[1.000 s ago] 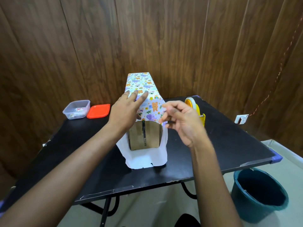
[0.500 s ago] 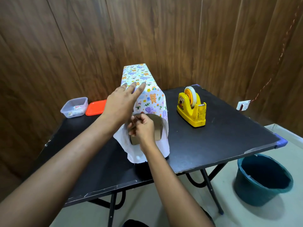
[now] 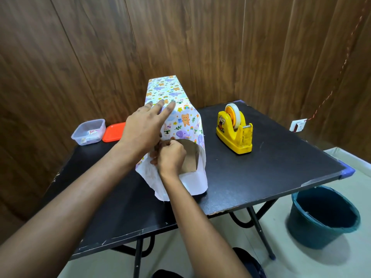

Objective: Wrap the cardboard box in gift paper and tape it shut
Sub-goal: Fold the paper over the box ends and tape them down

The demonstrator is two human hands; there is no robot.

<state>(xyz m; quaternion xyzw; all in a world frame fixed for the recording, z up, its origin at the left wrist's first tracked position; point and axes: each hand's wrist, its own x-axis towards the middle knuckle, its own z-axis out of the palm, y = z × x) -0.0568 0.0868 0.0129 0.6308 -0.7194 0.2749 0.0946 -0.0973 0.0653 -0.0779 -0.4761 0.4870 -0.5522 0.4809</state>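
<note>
Cartoon-print gift paper (image 3: 180, 119) draped over cardboard box (image 3: 189, 157), near end uncovered

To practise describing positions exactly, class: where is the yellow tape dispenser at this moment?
In the head view, the yellow tape dispenser stands on the black table, to the right of the half-wrapped box and apart from it, towards the table's far right corner.

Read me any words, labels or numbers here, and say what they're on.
No text can be read.
The sticker on the yellow tape dispenser: a picture, any lettering too blurred.
The packets in the clear container: print too small to read.
The gift paper: animal and rainbow pictures, no words.
</note>
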